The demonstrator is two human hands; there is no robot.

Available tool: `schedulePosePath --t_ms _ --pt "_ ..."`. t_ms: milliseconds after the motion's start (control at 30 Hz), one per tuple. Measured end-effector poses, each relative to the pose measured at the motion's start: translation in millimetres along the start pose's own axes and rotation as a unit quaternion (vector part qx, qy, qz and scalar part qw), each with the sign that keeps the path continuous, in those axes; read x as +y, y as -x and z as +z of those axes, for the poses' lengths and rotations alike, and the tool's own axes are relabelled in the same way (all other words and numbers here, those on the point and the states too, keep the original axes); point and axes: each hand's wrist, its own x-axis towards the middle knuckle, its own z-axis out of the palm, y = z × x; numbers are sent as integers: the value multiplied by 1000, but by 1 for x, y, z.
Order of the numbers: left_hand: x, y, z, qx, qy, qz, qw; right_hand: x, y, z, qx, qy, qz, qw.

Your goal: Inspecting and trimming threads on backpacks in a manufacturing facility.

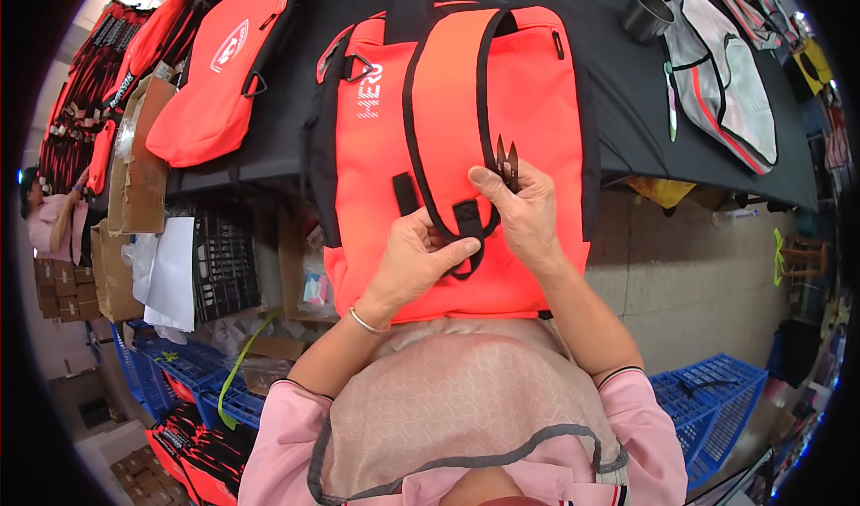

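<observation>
A bright red-orange bag [537,85] with black sides lies on the table edge against my body. Across its front runs a wide padded shoulder strap [452,85] with black binding. My left hand [408,260] is closed, its thumb and fingers pinching the black webbing at the strap's lower end. My right hand [530,215] is closed round a pair of dark thread snips [508,158], with the two pointed blades upward and apart. Its thumb lies by the strap's right edge; whether it also grips the strap is hidden. A short black webbing tab [406,193] sits left of the strap.
Another red bag [215,85] lies at the left beside a cardboard box [141,152]. On the right of the black-covered table [591,22] are a metal cup [647,13] and a grey-white fabric piece [717,76]. Blue crates [717,403] stand below. A person [55,224] is at far left.
</observation>
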Motion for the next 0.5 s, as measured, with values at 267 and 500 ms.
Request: schedulePosePath --t_ms 267,500 --pt "-17 1 4 15 -105 77 991 3 -20 -9 37 -61 68 995" --pt "-6 18 3 -5 -149 155 977 18 -12 -14 23 -12 163 986"
